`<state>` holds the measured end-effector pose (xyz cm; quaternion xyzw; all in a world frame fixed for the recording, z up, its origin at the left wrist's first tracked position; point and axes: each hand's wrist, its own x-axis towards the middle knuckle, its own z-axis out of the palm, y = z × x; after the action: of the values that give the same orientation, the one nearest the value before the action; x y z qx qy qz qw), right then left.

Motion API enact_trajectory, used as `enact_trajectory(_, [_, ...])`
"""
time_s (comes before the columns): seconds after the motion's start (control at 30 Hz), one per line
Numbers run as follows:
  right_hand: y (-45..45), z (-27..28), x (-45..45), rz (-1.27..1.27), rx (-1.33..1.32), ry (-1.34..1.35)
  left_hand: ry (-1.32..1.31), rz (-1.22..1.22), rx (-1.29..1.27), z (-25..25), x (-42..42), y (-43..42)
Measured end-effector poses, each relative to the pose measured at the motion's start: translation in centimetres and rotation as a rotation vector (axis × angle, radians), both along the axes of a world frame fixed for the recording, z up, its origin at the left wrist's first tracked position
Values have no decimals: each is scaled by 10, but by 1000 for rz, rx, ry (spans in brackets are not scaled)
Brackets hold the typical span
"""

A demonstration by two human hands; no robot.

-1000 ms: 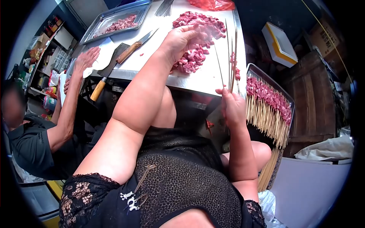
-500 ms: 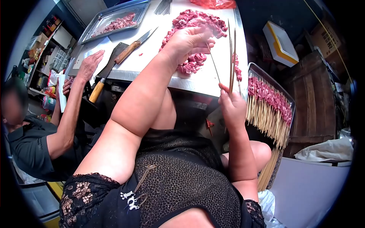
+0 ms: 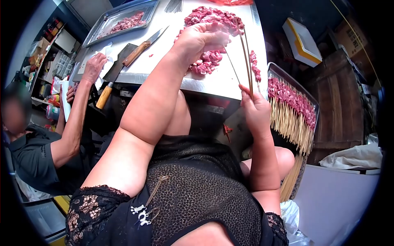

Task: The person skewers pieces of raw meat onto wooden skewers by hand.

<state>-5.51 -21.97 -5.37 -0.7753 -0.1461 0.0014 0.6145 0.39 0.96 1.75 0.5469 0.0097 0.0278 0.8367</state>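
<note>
My left hand [image 3: 201, 41] is over the pile of pink meat pieces [image 3: 213, 17], its fingers pinched together beside the upper end of a thin skewer [image 3: 232, 65]. What lies between those fingertips is blurred. My right hand [image 3: 257, 112] is closed around the lower part of that skewer and several others [image 3: 248, 61], which fan upward over the table edge. Just right of them, a skewer of threaded meat [image 3: 255, 67] lies on the white table [image 3: 164, 67].
A tray of meat skewers [image 3: 292, 100] is at the right. Knives [image 3: 137, 53] and a metal tray of meat [image 3: 129, 22] are at the table's left. A co-worker [image 3: 49, 147] sits at the left, one hand on a white cloth. A white-yellow box [image 3: 301, 43] stands at upper right.
My right hand has shifted slightly right with its skewers, their tips now leaning left. My left hand has moved a little toward the meat. The co-worker's hand has drawn in its fingers on the cloth.
</note>
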Motion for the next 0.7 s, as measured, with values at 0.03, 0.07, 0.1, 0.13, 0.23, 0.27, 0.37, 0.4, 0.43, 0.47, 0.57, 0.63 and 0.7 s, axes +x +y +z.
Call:
enact_trajectory(0.03, [0, 3, 1, -2, -5, -2, 11, -20, 23, 0, 0, 1])
enact_trajectory(0.07, [-1, 6, 1, -8, -25, -27, 20, -39, 47, 0, 1, 3])
enact_trajectory(0.1, [0, 9, 2, -14, -45, -54, 16, -40, 43, 1, 1, 5])
enact_trajectory(0.13, [0, 9, 3, -17, -48, -56, 9, -69, 57, 2, 1, 7])
enact_trajectory(0.23, [8, 4, -1, -28, -50, -74, 12, -128, 70, 2, 2, 7])
enact_trajectory(0.27, [10, 3, -2, -30, -52, -89, 19, -147, 68, 2, 1, 8])
enact_trajectory(0.37, [20, -5, -9, -83, -5, -140, 35, -186, 99, 4, 0, 8])
enact_trajectory(0.4, [22, -9, -11, -98, -2, -146, 41, -201, 146, 4, -1, 8])
enact_trajectory(0.43, [24, -12, -12, -114, 2, -149, 46, -200, 149, 3, -1, 6])
enact_trajectory(0.47, [26, -13, -13, -113, 5, -143, 78, -232, 183, 0, -2, 3])
enact_trajectory(0.57, [27, -21, -10, -66, 220, 50, 102, -244, 197, -6, -1, -7])
enact_trajectory(0.63, [21, -21, -9, -77, 207, 42, 53, -240, 178, -5, -1, -14])
enact_trajectory(0.7, [18, -17, -11, -84, 207, 47, 46, -242, 131, -8, -1, -20])
